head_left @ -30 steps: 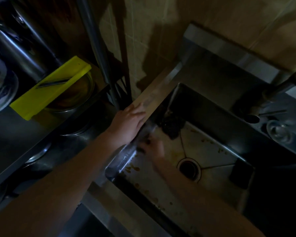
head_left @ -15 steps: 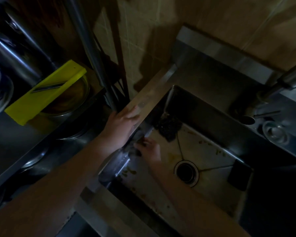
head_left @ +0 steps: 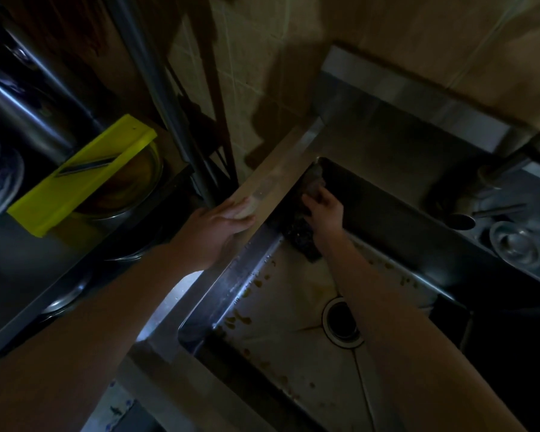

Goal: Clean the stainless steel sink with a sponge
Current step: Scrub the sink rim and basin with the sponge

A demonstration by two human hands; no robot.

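In the dim centre of the frame, the right hand (head_left: pixel 325 210) reaches into the upper left corner of the sink (head_left: pixel 293 363), fingers curled on a greyish sponge (head_left: pixel 316 181) held against the wall there, just above a dark pad (head_left: pixel 303 240). The left hand (head_left: pixel 225 221) lies flat and relaxed on the sink's left rim. Brown stains (head_left: pixel 240 319) spot the floor left of the drain (head_left: pixel 340 319)

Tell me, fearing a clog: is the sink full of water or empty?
Empty: the sink has a bare, brown-stained floor, and its drain shows uncovered.
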